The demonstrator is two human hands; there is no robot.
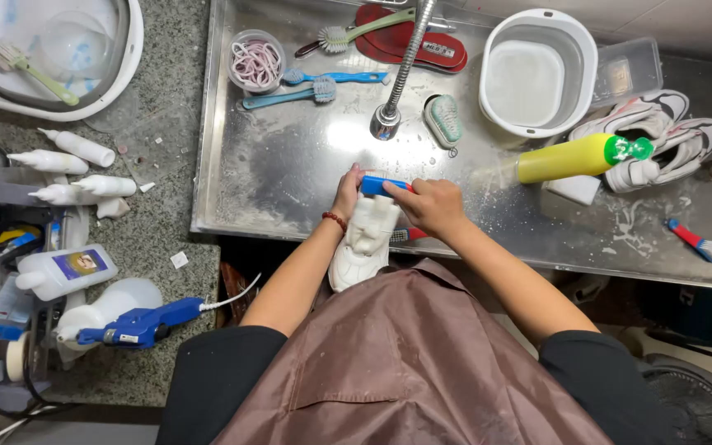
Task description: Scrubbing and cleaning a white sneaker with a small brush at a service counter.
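Left hand (346, 191) grip closed on white sneaker (364, 241); right hand (432, 206) closed on blue brush (379, 185); white basin (500, 105) holds water.

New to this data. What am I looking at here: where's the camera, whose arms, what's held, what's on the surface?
There is no machine: a person works with two bare hands. The single picture comes from a camera on that person's head, looking down, so the arms entering from below are their own, above a brown apron.

The left hand, with a red bead bracelet at the wrist, steadies a white sneaker at the front edge of a steel sink tray. The right hand grips a brush with a blue handle against the shoe.

In the tray lie a tap, several scrub brushes, a white tub, a yellow bottle with a green cap and another pair of white sneakers. On the granite counter to the left are white squeeze bottles and a blue spray gun.
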